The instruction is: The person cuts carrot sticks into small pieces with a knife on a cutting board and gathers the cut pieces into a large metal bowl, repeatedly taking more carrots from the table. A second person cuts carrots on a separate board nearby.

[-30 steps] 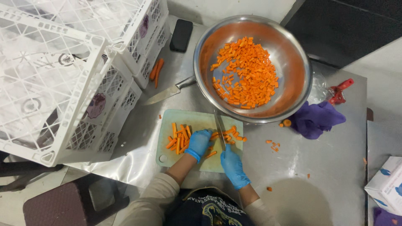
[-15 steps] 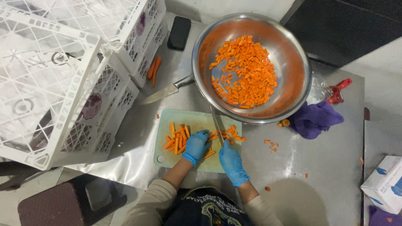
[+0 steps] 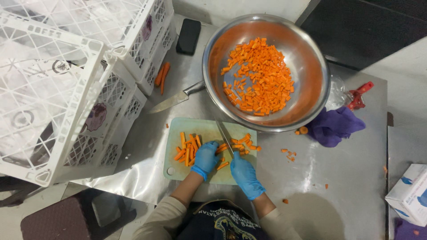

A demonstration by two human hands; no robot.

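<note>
Low in the middle of the frame, the left hand [image 3: 205,158], in a blue glove, presses down on the carrot sticks [image 3: 189,149] lying on the pale green board [image 3: 178,168], fingers curled over them. Just to its right, the right hand [image 3: 244,176], also gloved in blue, is closed around a knife [image 3: 224,137] handle, the blade angling up and left across the board between the sticks and a small heap of cut pieces [image 3: 243,144]. The two hands sit close together, almost touching. Above the board, its rim overlapping the board's upper right corner, a big steel bowl [image 3: 218,46] holds a wide spread of carrot chunks [image 3: 258,75]. A second knife [image 3: 175,98] lies on the steel bench [image 3: 356,178] left of the bowl, handle tucked under the rim. Two whole carrots [image 3: 162,76] rest beside the white crates [image 3: 66,84] filling the upper left, and a black phone [image 3: 188,36] lies at the top. Right of the bowl, a purple cloth [image 3: 333,126] is bunched up with a red tool [image 3: 359,95] just above it. A few stray carrot bits [image 3: 288,154] dot the bench right of the board. A white and blue box [image 3: 409,195] sits at the lower right edge.
</note>
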